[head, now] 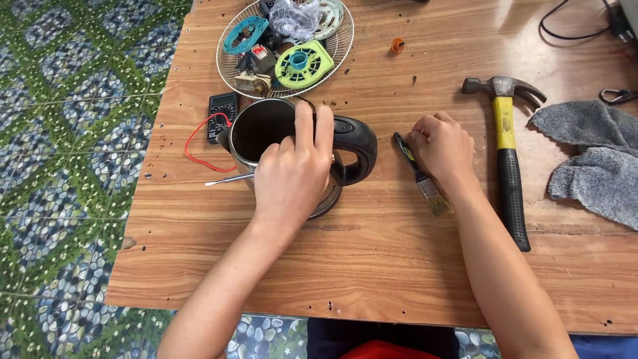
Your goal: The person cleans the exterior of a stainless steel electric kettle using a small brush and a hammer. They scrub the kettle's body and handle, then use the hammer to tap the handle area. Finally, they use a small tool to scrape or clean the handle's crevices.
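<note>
- Left hand (290, 174) — fingers curled over rim of metal kettle (266, 129), gripping it; kettle lies mid-table (372, 266), black handle (355, 149) toward rt.
- Right hand (442, 146) — closed on paintbrush (420, 174), bristles toward viewer.
- Hammer (506, 149) just rt of brush; wire basket (229, 66) w/ parts behind kettle.

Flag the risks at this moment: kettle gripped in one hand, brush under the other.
1. The left hand grips only the rim of the kettle, which seems tilted; it might slip or roll.
2. The multimeter red lead lies by the kettle and could snag.
3. The right hand on the paintbrush is close to the hammer.
</note>
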